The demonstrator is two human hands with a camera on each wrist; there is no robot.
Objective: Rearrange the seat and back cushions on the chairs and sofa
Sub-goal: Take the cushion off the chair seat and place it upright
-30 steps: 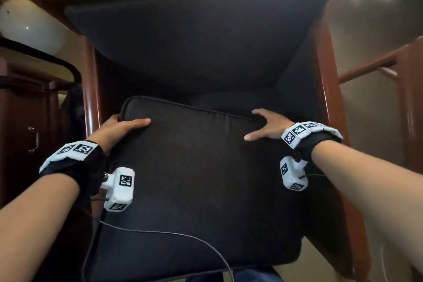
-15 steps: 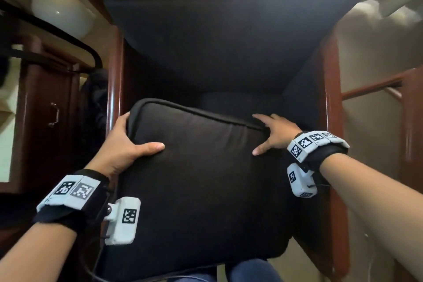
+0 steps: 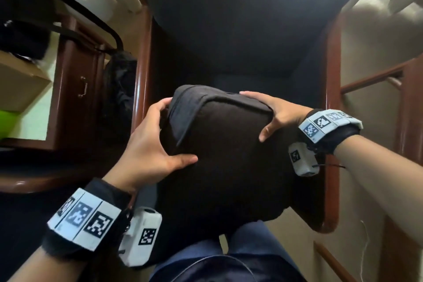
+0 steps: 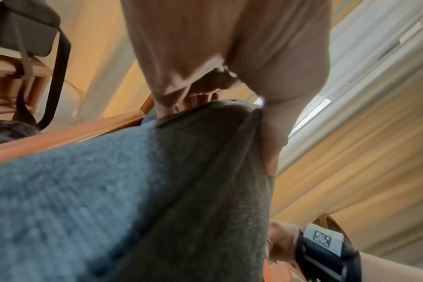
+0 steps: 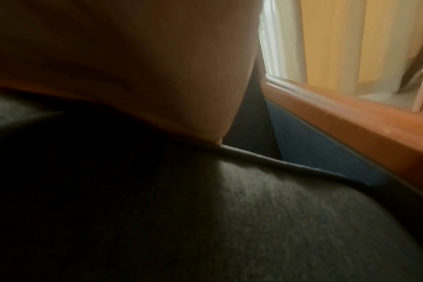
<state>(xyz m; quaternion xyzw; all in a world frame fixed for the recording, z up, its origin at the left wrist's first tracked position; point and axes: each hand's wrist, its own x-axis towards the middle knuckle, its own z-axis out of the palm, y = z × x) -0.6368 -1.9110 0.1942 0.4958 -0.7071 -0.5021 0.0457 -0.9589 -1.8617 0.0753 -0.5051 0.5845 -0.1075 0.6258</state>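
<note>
**Both hands grip the dark cushion, tilted up in front of the armchair**

I have the dark grey, piped-edge fabric seat cushion (image 3: 224, 158) held by its top edge, tilted up with its lower end down near my blue-trousered legs (image 3: 229, 256). My left hand (image 3: 151, 146) clamps the upper left corner: the thumb lies flat across the near face, and the fingers (image 3: 160, 107) curl round the seamed side of the corner. In the left wrist view the same hand (image 4: 229, 57) shows its fingers bent over the cushion's edge and the thumb pressed along the fabric.

My right hand (image 3: 272, 112) holds the upper right corner, fingers laid over the top edge and curling behind it, thumb pointing down the near face. The right wrist view is dark; there I see only the palm (image 5: 133, 66) lying against the cushion just above its piped seam.

Beyond my fingertips stands the glossy reddish-brown wooden armchair (image 3: 332, 121) with its dark blue upholstered back (image 3: 229, 25). The cushion sits between its two wooden arms, close to my left-hand arm rail (image 3: 142, 75). Off to the left of my left hand is a dark wooden cabinet with a metal handle (image 3: 73, 89).
</note>
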